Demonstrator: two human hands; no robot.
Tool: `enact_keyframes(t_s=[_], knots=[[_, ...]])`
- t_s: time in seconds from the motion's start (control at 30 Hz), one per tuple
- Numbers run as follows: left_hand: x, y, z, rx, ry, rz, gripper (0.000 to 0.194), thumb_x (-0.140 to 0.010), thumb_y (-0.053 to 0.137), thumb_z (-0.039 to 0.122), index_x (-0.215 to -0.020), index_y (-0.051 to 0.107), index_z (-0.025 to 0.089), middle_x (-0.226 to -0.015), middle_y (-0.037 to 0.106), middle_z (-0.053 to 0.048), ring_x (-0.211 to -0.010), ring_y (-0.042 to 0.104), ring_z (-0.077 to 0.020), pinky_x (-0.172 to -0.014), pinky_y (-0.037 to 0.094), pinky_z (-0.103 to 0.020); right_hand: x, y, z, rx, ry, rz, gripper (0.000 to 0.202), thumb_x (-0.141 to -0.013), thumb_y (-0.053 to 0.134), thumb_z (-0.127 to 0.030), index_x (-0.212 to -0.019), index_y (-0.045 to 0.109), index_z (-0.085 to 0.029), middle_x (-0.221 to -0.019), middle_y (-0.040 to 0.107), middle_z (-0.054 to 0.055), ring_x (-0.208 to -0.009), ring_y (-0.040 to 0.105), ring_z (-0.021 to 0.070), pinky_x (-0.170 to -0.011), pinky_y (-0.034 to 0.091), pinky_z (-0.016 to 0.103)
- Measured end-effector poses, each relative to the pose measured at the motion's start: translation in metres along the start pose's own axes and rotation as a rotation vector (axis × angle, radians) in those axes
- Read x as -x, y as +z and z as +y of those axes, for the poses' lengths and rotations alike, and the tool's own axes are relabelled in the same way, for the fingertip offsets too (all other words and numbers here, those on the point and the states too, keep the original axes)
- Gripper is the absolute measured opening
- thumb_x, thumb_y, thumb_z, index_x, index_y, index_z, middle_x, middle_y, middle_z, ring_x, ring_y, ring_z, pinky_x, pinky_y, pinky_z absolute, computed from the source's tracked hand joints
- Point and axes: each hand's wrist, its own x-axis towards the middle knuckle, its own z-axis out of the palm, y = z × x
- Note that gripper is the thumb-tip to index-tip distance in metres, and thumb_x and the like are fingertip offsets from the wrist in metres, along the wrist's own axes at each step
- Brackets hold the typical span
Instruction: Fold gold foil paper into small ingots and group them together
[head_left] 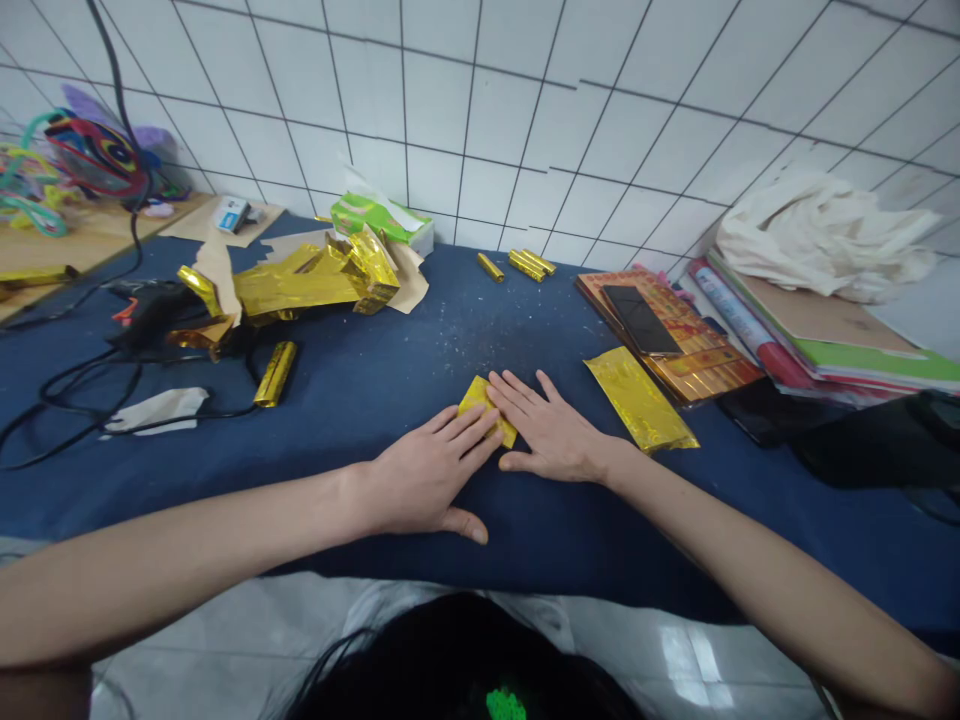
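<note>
1. One small gold foil piece (475, 394) lies flat on the blue cloth (352, 375), under the fingers of both hands. Its middle is covered, so I cannot tell its full shape; its long axis seems to run slantwise, from the far left end to the near right end.

2. The left hand (420, 478) comes from the left side, palm down. Its fingers are extended over the foil and its thumb stands apart, toward the body. The foil lies ahead and to the right of this palm.

3. The right hand (564, 436) is also palm down, with fingers stretched and a little spread. The foil lies to its left and slightly ahead. Neither hand is nearer, because both touch it. If the fingertips of the two hands touch each other, I cannot tell.

4. To the right of the right hand there is a flat gold packet (642, 402), and just beyond it a patterned orange pack (716, 368) with a dark phone (642, 321) on top.

5. Farther ahead, near the tiled wall (439, 120), lie some small gold rolls (526, 265).

6. On the left side are crumpled gold foil (300, 287), one thicker gold roll (276, 374) and a black glue gun (154, 303).
</note>
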Motion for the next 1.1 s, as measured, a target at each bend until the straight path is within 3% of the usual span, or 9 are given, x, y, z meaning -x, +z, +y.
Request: enact_keyframes(t_s=[0.2,0.3,0.37,0.47,0.63,0.87,0.97,1.03,1.1], knots=[[0.003,0.005,0.001,0.083,-0.012,-0.051,0.098,-0.071,0.029,0.077,-0.138,0.026,0.006,-0.143,0.027,-0.020,-0.135,0.017,-0.0284,-0.108,0.016,-0.041,0.001,0.000,0.008,-0.080,-0.017,-0.030,0.088,-0.079,0.031,-0.068,-0.143,0.004,-0.015,-0.149,0.011,0.014,-0.137,0.006,0.0289,-0.105,0.006,0.058],[0.003,0.003,0.002,0.097,-0.012,-0.062,0.101,-0.069,0.032,0.077,-0.138,0.023,0.004,-0.144,0.023,-0.022,-0.135,0.015,-0.0289,-0.108,0.018,-0.041,0.001,-0.016,0.014,-0.290,0.033,-0.035,0.075,-0.085,0.017,-0.063,-0.143,0.002,-0.017,-0.149,0.012,0.013,-0.137,0.006,0.0248,-0.106,0.009,0.054],[0.003,0.001,0.003,0.099,-0.009,-0.059,0.101,-0.069,0.033,0.077,-0.139,0.022,0.004,-0.145,0.021,-0.022,-0.136,0.015,-0.0294,-0.107,0.018,-0.041,-0.004,-0.031,0.012,-0.421,0.075,0.039,0.072,-0.086,0.005,-0.061,-0.143,0.002,-0.018,-0.150,0.008,0.011,-0.137,0.005,0.0227,-0.107,0.012,0.052],[0.002,0.000,0.002,0.102,0.004,-0.054,0.101,-0.070,0.033,0.076,-0.138,0.023,0.003,-0.144,0.022,-0.023,-0.135,0.015,-0.0308,-0.108,0.018,-0.041,-0.019,-0.044,-0.001,-0.390,-0.013,0.085,0.079,-0.082,0.007,-0.067,-0.143,0.002,-0.016,-0.151,0.004,0.009,-0.137,0.001,0.0228,-0.108,0.005,0.051],[-0.001,-0.002,0.002,0.111,0.008,-0.064,0.099,-0.068,0.037,0.077,-0.134,0.031,0.002,-0.140,0.030,-0.024,-0.135,0.014,-0.0345,-0.107,0.018,-0.044,-0.044,-0.027,-0.020,-0.309,-0.127,-0.097,0.077,-0.085,0.015,-0.063,-0.142,0.010,-0.013,-0.150,0.008,0.012,-0.137,0.002,0.0242,-0.107,-0.001,0.053],[0.000,-0.001,0.006,0.090,-0.017,-0.065,0.100,-0.070,0.033,0.076,-0.135,0.028,0.002,-0.139,0.032,-0.024,-0.133,0.021,-0.0341,-0.107,0.017,-0.044,-0.048,-0.016,-0.007,-0.378,-0.113,-0.111,0.068,-0.089,0.014,-0.057,-0.143,0.009,-0.017,-0.150,0.008,0.008,-0.138,0.002,0.0211,-0.108,-0.002,0.050],[0.000,0.001,0.006,0.094,-0.005,-0.053,0.100,-0.071,0.030,0.077,-0.137,0.025,0.002,-0.142,0.027,-0.023,-0.134,0.016,-0.0332,-0.108,0.014,-0.042,-0.056,-0.015,0.006,-0.335,0.025,-0.009,0.065,-0.089,0.025,-0.054,-0.140,0.022,-0.015,-0.149,0.016,0.011,-0.137,0.010,0.0249,-0.107,0.003,0.053],[0.001,0.002,0.006,0.098,0.000,-0.050,0.101,-0.071,0.027,0.077,-0.136,0.026,0.001,-0.144,0.022,-0.024,-0.135,0.014,-0.0331,-0.108,0.014,-0.042,-0.061,-0.017,0.017,-0.335,0.138,0.097,0.056,-0.086,0.036,-0.050,-0.131,0.039,-0.015,-0.142,0.035,0.013,-0.131,0.028,0.0259,-0.105,0.018,0.049],[0.000,0.003,0.005,0.101,-0.005,-0.059,0.101,-0.071,0.025,0.078,-0.136,0.026,0.000,-0.144,0.021,-0.024,-0.135,0.014,-0.0333,-0.108,0.014,-0.042,-0.065,-0.022,0.025,-0.326,0.297,0.209,0.039,-0.084,0.043,-0.045,-0.106,0.058,-0.016,-0.117,0.058,0.010,-0.109,0.051,0.0228,-0.092,0.036,0.039]])
